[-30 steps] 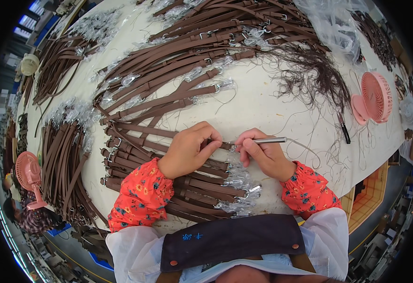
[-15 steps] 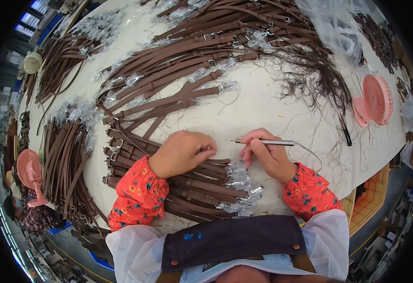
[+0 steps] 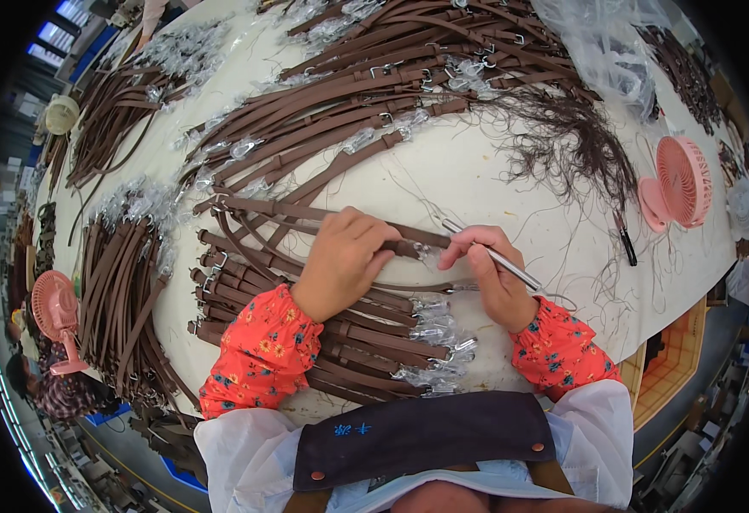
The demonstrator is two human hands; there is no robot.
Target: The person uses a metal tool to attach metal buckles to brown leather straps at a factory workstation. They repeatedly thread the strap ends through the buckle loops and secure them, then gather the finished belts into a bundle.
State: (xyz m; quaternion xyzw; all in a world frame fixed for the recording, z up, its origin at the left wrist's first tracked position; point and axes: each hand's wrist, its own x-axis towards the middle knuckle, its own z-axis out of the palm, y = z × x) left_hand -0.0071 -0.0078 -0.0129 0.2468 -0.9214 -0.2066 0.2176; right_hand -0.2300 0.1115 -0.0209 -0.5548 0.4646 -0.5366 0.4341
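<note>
My left hand (image 3: 346, 263) is closed round a brown strap (image 3: 421, 234) whose end sticks out to the right past my fingers, close to a bit of clear plastic wrap. In my right hand (image 3: 496, 275) lies a slim metal pen-shaped tool (image 3: 516, 270) with a thin cord at its rear end. The tool slants, its front end pointing up and left beside the strap end. My right fingertips are close to the plastic; whether they pinch it I cannot tell. Below my left hand lies a row of brown straps (image 3: 374, 344) with buckles and plastic-wrapped ends.
More brown straps (image 3: 323, 90) cover the far side of the white table (image 3: 468, 184), with another bundle (image 3: 122, 291) at the left. Dark loose threads (image 3: 571, 137) and a black pen (image 3: 628, 244) lie at the right. Pink fans (image 3: 684, 184) stand on both sides.
My left hand has moved up and right and now holds a strap drawn from the far pile. The tool in my right hand has turned from level to slanting.
</note>
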